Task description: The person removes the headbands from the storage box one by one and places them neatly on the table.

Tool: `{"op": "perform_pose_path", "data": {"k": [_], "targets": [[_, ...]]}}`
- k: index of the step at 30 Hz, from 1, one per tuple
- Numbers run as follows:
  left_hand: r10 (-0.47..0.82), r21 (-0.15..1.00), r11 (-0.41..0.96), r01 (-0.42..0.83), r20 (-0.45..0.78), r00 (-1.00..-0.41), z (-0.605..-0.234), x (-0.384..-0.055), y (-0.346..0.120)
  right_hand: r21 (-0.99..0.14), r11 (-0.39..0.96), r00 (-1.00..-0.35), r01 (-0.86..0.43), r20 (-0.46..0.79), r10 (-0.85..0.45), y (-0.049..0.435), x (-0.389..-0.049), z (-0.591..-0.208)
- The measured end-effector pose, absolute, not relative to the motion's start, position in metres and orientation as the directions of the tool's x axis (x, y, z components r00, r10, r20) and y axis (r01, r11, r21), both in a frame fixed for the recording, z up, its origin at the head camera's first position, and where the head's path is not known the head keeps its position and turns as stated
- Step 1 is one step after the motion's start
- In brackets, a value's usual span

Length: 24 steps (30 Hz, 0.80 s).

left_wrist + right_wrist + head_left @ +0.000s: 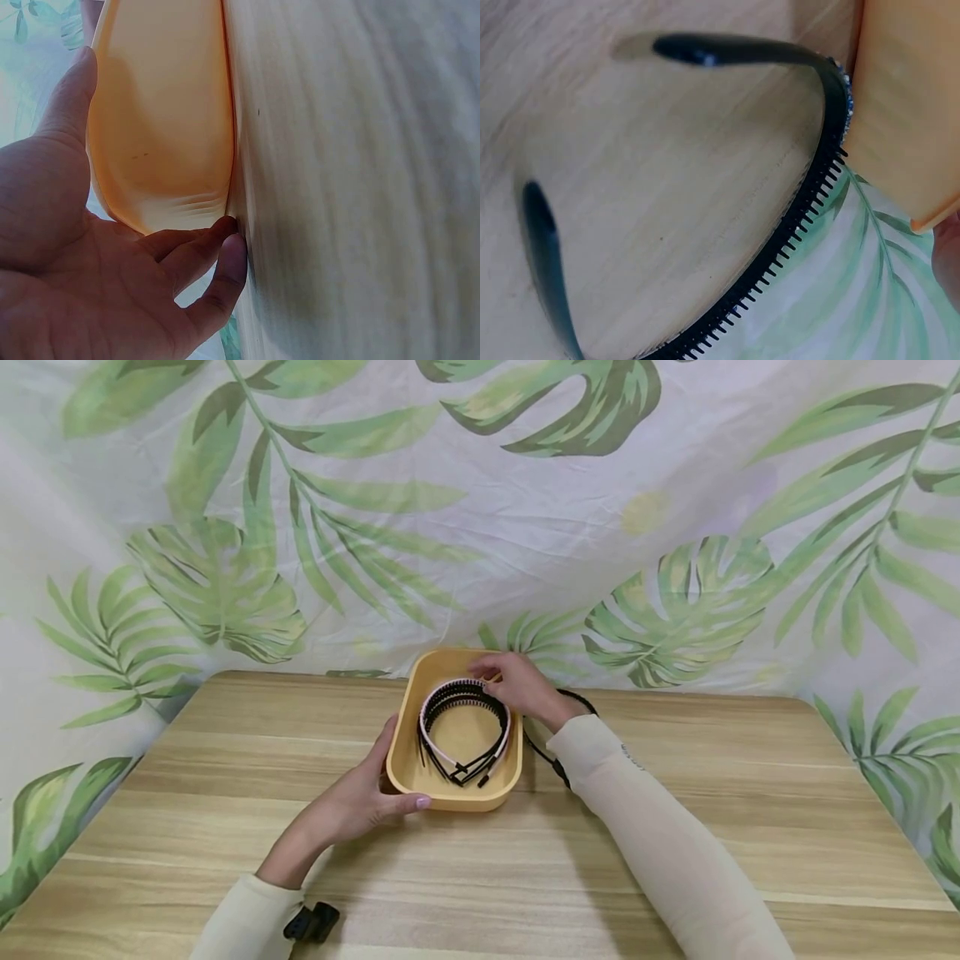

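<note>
A yellow rectangular bin stands on the table, with several headbands stacked inside it, black ones and a pale pink one, some toothed. My left hand grips the bin's near left corner, the thumb along the near rim and the fingers down the side. In the left wrist view, fingertips reach the base of its wall. My right hand reaches over the right rim to the top of the headbands; its fingertips touch them, but whether they pinch one is unclear. Another black toothed headband lies outside, right of the bin.
The wooden table extends on both sides of the bin. Behind it hangs a leaf-patterned cloth. A black device sits on the left wrist.
</note>
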State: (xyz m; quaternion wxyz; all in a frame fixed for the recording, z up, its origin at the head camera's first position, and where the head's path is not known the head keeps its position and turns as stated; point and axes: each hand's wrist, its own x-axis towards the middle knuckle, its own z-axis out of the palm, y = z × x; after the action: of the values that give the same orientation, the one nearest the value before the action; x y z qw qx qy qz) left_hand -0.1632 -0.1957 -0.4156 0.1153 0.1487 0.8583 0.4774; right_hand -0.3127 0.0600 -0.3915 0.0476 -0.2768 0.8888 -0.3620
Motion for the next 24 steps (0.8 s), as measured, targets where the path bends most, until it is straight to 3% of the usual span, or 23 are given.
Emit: {"op": "perform_pose_path", "data": {"k": [24], "targets": [[0.351, 0.842, 0.521, 0.143, -0.058, -0.934, -0.4154, -0.1626, -0.1961, -0.578, 0.651, -0.835, -0.492, 0.102, -0.54, 0.0577, -0.3171, -0.3976]]}}
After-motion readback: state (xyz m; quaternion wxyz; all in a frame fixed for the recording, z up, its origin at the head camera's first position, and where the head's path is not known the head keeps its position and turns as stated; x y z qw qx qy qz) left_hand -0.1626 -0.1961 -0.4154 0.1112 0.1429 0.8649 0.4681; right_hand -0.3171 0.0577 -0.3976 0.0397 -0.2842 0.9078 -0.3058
